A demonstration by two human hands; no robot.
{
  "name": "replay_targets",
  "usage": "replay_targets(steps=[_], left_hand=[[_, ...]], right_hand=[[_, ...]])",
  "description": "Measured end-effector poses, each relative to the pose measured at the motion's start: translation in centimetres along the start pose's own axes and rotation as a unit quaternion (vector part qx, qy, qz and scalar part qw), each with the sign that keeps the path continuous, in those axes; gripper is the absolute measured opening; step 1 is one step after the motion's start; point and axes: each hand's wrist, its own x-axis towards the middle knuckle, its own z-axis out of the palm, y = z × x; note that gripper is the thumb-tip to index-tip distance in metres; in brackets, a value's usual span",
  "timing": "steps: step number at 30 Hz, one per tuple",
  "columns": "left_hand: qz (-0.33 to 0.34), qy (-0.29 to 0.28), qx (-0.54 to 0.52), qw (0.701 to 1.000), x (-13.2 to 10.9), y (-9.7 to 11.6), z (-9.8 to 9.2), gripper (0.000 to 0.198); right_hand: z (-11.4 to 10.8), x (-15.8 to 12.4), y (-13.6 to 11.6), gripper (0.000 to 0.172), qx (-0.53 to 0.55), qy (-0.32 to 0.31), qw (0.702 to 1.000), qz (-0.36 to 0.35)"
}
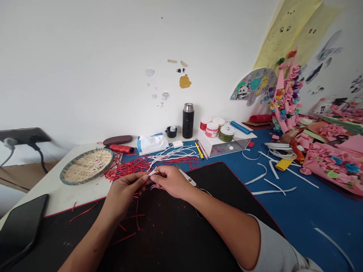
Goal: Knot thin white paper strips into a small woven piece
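My left hand (pixel 126 187) and my right hand (pixel 170 182) meet above a black cutting mat (pixel 172 230), their fingertips pinching a thin white paper strip (pixel 152 173). A small pink piece (pixel 154 187) shows just below the fingers. Steel scissors (pixel 185 176) lie beside my right hand, their black handles partly hidden under the wrist. Loose red paper strips (pixel 127 170) lie in a tangle beyond my left hand, and white paper strips (pixel 172 153) lie beyond my right. Red snippets (pixel 136 217) are scattered on the mat beneath my left forearm.
A woven bamboo tray (pixel 86 166) and a black phone (pixel 21 226) sit to the left. Behind stand a black thermos (pixel 188 121), paint jars (pixel 212 129) and a red thread spool (pixel 121 149). Pink paper crafts (pixel 331 162) and white strips (pixel 272 191) cover the blue tabletop at right.
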Motion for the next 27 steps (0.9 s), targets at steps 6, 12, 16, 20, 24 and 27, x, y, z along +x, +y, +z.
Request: replay_targets(steps=[6, 12, 16, 20, 24, 27], left_hand=[[-0.009, -0.015, -0.024, 1.000, 0.07, -0.09, -0.10, 0.043], [-0.042, -0.028, -0.087, 0.995, 0.21, -0.36, -0.15, 0.046], [-0.047, -0.023, -0.105, 0.993, 0.13, -0.29, -0.02, 0.046], [-0.047, -0.016, -0.112, 0.992, -0.01, -0.23, 0.00, 0.045], [-0.039, -0.008, -0.111, 0.993, -0.08, -0.07, 0.08, 0.044], [-0.027, -0.013, -0.097, 0.995, -0.08, 0.10, 0.14, 0.043]], right_hand=[[-0.07, -0.25, -0.46, 0.011, -0.007, -0.014, 1.000, 0.006], [-0.19, -0.32, -0.74, 0.013, -0.016, -0.016, 1.000, 0.008], [-0.13, -0.31, -0.71, 0.012, -0.012, -0.018, 1.000, 0.010], [-0.10, -0.36, -0.77, 0.014, -0.015, -0.023, 0.999, 0.020], [-0.12, -0.42, -0.78, 0.016, -0.024, -0.028, 0.999, 0.021], [-0.11, -0.43, -0.82, 0.015, -0.027, -0.028, 0.999, 0.024]])
